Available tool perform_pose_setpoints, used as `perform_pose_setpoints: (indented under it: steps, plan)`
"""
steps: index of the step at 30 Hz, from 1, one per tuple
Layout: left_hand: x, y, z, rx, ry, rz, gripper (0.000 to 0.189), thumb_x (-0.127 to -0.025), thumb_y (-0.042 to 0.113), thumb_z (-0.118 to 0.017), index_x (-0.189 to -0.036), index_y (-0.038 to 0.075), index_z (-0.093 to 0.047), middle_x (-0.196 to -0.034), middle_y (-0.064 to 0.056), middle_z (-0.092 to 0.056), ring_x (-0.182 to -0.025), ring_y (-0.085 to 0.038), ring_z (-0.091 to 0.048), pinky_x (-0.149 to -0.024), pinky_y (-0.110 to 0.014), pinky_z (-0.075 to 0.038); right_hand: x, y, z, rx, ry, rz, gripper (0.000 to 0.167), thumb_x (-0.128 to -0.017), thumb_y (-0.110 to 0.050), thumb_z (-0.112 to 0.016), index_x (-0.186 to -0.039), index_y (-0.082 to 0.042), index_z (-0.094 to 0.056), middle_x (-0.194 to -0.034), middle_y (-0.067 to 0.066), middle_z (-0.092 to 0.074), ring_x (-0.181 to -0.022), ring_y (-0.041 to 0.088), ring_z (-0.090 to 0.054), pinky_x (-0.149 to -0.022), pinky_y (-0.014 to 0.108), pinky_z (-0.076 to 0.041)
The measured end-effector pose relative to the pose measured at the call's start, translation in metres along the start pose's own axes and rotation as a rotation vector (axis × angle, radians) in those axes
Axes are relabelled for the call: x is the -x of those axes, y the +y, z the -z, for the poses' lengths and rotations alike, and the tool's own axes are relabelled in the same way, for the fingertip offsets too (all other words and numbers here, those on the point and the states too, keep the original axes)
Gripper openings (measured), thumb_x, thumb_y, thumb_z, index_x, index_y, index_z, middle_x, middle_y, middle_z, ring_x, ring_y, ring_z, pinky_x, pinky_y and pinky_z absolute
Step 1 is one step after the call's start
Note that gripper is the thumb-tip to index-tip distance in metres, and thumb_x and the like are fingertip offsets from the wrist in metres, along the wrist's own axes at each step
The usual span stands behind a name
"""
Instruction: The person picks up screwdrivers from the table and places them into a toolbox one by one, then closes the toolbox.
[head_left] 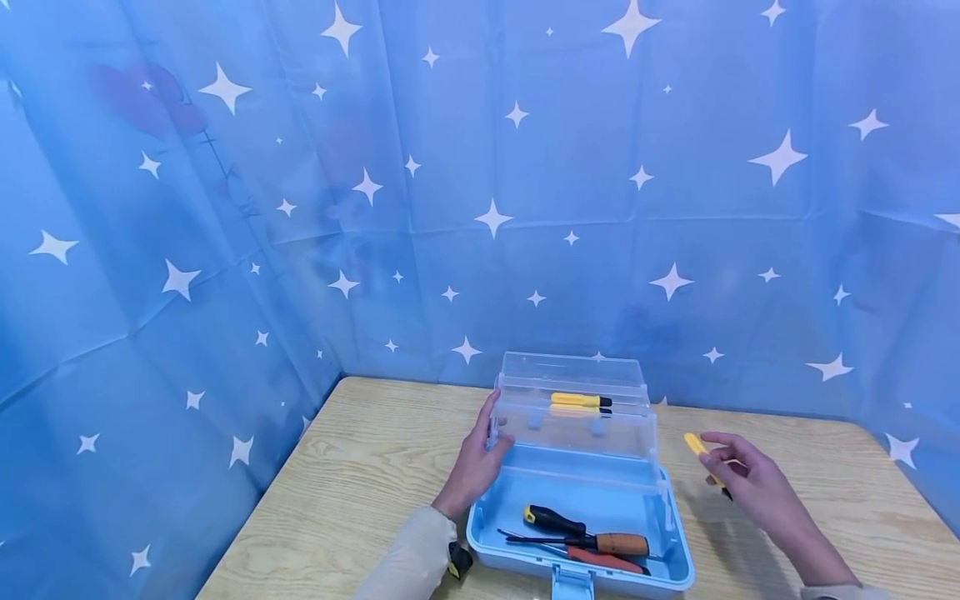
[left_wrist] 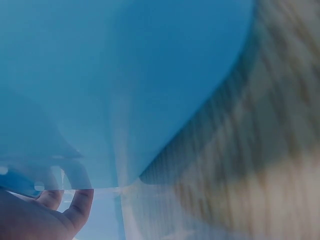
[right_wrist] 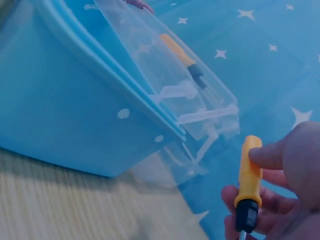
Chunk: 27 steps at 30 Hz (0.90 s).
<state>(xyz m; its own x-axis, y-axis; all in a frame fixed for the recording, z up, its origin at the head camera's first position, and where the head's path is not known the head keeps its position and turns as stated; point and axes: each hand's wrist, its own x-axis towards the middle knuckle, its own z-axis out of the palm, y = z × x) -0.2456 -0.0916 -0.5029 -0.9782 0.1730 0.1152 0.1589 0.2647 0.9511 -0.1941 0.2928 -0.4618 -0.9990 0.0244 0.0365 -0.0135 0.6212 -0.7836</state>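
Observation:
A light blue toolbox (head_left: 681,533) stands on the table with its latch side towards me. Over its back part hang clear plastic trays (head_left: 573,454) on hinged arms, and a yellow screwdriver (head_left: 577,400) lies in the upper one. My left hand (head_left: 480,458) grips the trays' left edge, thumb in front; in the left wrist view its fingers (left_wrist: 80,207) look curled. To the right of the box, my right hand (head_left: 757,483) pinches another yellow screwdriver (right_wrist: 248,172) by its handle, black collar downward and lower shaft out of frame.
Inside the box lie a black-and-yellow screwdriver (head_left: 555,521), a wooden-handled screwdriver (head_left: 621,544) and a red-handled tool (head_left: 603,561). Beside the left sleeve sits a black-and-yellow object (head_left: 459,560), partly hidden. A blue starry curtain (head_left: 570,167) hangs behind the wooden table (head_left: 360,467).

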Motion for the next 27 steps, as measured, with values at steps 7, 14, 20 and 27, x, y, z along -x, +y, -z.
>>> perform_pose_setpoints:
  steps: [7,14,20,27]
  plan:
    - [0.001,0.000,0.000,-0.008,0.002,0.018,0.065,-0.104,0.027,-0.048,-0.152,0.055,-0.015,-0.153,0.000,-0.041,-0.141,-0.028,-0.040,-0.110,-0.063,-0.034,-0.002,-0.010,0.003,0.011,0.018,0.062,0.046,-0.104,-0.030,-0.051,-0.139,0.000,-0.046,-0.105,0.016,-0.061,-0.075,0.012,-0.062,-0.060,0.028,-0.051]
    - [0.001,0.000,0.000,-0.007,0.003,0.014,0.064,-0.105,0.027,-0.048,-0.153,0.054,-0.015,-0.152,-0.001,-0.042,-0.140,-0.029,-0.041,-0.110,-0.064,-0.035,-0.006,-0.021,0.005,0.008,0.024,0.099,0.046,-0.104,-0.031,-0.050,-0.139,0.000,-0.048,-0.102,0.012,-0.062,-0.074,0.006,-0.060,-0.061,0.028,-0.052]
    - [0.001,0.000,-0.001,-0.007,0.004,0.024,0.064,-0.105,0.028,-0.048,-0.153,0.054,-0.015,-0.154,0.000,-0.040,-0.141,-0.029,-0.040,-0.109,-0.064,-0.035,-0.009,-0.029,0.005,0.009,0.027,0.118,0.046,-0.104,-0.030,-0.051,-0.139,0.000,-0.048,-0.101,0.012,-0.062,-0.073,0.007,-0.060,-0.058,0.027,-0.050]
    - [0.000,-0.001,-0.001,-0.009,0.008,0.024,0.064,-0.104,0.028,-0.048,-0.153,0.054,-0.015,-0.152,-0.002,-0.042,-0.140,-0.029,-0.041,-0.108,-0.064,-0.036,-0.014,-0.037,0.007,0.026,0.028,0.122,0.046,-0.104,-0.032,-0.051,-0.138,0.000,-0.049,-0.101,0.012,-0.063,-0.072,0.008,-0.059,-0.058,0.027,-0.051]
